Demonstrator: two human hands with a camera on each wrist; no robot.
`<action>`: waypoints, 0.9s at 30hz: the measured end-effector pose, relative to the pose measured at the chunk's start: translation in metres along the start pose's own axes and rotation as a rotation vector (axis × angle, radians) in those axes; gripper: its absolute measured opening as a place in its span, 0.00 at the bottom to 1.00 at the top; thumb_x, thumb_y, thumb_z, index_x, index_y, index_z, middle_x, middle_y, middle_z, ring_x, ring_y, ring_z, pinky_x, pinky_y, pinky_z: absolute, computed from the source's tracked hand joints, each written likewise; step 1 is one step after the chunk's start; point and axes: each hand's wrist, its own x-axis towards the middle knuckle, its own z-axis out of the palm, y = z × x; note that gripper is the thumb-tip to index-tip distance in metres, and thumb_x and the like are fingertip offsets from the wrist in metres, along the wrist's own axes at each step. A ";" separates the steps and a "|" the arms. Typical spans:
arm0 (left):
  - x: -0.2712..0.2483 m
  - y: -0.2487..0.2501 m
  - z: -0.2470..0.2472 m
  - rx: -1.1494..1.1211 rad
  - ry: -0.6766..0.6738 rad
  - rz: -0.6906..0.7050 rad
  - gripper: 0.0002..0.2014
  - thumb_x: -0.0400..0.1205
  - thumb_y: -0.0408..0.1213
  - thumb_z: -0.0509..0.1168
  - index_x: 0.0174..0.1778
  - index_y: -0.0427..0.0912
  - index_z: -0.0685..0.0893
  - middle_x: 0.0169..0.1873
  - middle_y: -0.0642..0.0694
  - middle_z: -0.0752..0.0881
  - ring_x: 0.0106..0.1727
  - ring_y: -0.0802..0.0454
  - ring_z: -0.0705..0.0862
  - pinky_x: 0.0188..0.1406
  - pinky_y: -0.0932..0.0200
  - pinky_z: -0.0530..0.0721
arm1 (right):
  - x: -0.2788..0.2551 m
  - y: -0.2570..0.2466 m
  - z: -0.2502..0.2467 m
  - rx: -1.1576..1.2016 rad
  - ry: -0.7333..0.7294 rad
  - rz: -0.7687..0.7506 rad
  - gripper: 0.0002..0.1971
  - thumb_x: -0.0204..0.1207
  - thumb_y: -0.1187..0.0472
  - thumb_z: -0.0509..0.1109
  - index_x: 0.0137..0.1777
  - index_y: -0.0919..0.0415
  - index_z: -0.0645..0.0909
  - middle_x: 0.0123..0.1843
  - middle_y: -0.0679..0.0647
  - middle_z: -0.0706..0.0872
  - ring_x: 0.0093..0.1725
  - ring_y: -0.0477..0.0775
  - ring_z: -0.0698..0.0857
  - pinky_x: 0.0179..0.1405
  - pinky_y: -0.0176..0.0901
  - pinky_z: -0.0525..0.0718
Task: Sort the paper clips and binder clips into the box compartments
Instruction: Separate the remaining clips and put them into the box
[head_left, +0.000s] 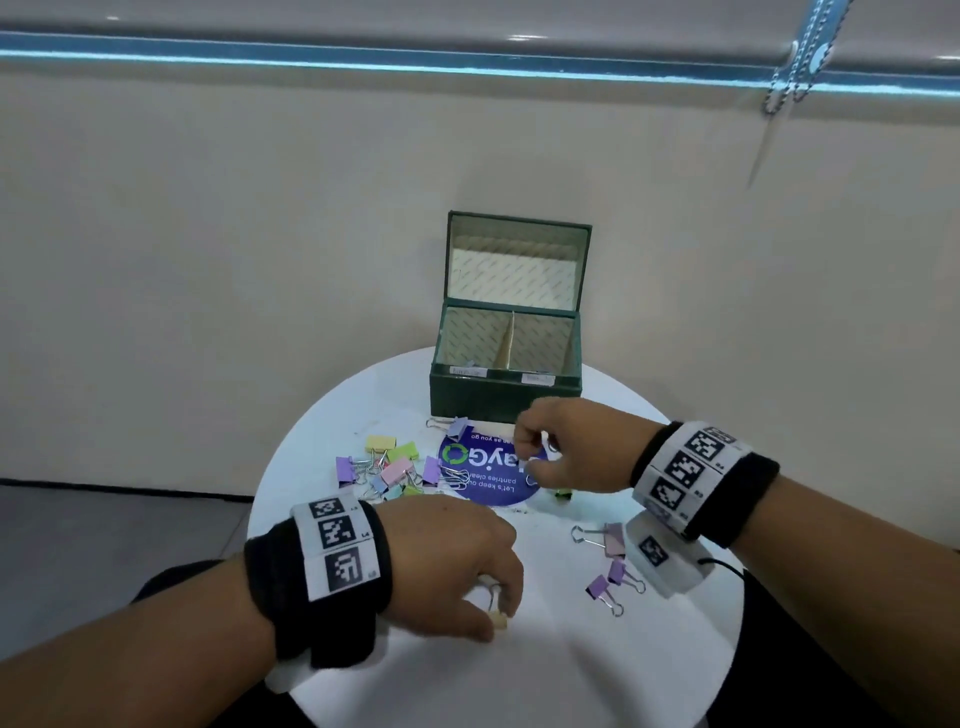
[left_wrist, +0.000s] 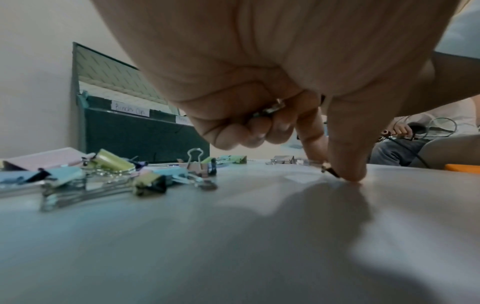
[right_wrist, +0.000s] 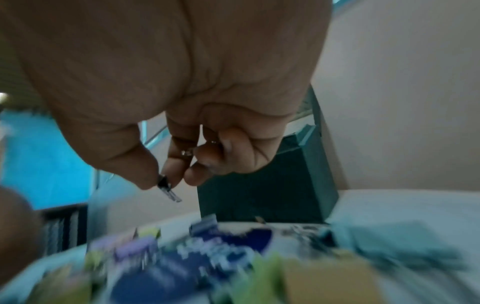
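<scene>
The green box (head_left: 506, 397) stands open at the table's far side, a divider splitting it into two labelled compartments; its left label reads "Binder Clips" in the left wrist view, box (left_wrist: 145, 135). My left hand (head_left: 501, 610) is low on the near table, thumb and forefinger pinching a small beige binder clip (head_left: 498, 619). The same left hand (left_wrist: 337, 171) pinches that clip (left_wrist: 329, 169), and its curled fingers hold another metal clip (left_wrist: 270, 109). My right hand (head_left: 535, 460) hovers in front of the box. That right hand (right_wrist: 166, 184) pinches a small metal clip (right_wrist: 168, 190); this view is blurred.
A pile of pastel binder clips (head_left: 389, 467) and some paper clips (head_left: 457, 478) lie left of a round blue sticker (head_left: 488, 475). Three purple and pink binder clips (head_left: 610, 564) lie at the right, under my right wrist. The white round table (head_left: 545, 675) has its edge close by.
</scene>
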 end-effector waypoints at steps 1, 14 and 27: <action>0.000 0.000 -0.001 -0.007 0.028 0.004 0.13 0.78 0.57 0.69 0.57 0.61 0.82 0.48 0.58 0.79 0.53 0.58 0.78 0.51 0.49 0.83 | 0.008 -0.001 -0.007 0.065 0.045 0.007 0.04 0.76 0.57 0.73 0.43 0.50 0.81 0.42 0.42 0.83 0.39 0.42 0.79 0.38 0.32 0.75; 0.007 -0.007 -0.005 0.002 0.319 -0.207 0.08 0.82 0.53 0.64 0.48 0.53 0.79 0.50 0.55 0.79 0.54 0.53 0.75 0.57 0.50 0.79 | 0.084 -0.001 -0.058 0.154 0.402 0.087 0.14 0.79 0.60 0.71 0.63 0.50 0.84 0.58 0.44 0.87 0.56 0.45 0.85 0.59 0.39 0.83; 0.060 -0.089 -0.095 -0.048 0.711 -0.587 0.07 0.84 0.46 0.66 0.45 0.49 0.77 0.47 0.48 0.79 0.46 0.47 0.79 0.48 0.52 0.79 | -0.078 0.058 0.008 0.146 -0.035 0.260 0.13 0.63 0.40 0.75 0.42 0.46 0.85 0.36 0.44 0.87 0.39 0.48 0.85 0.43 0.44 0.84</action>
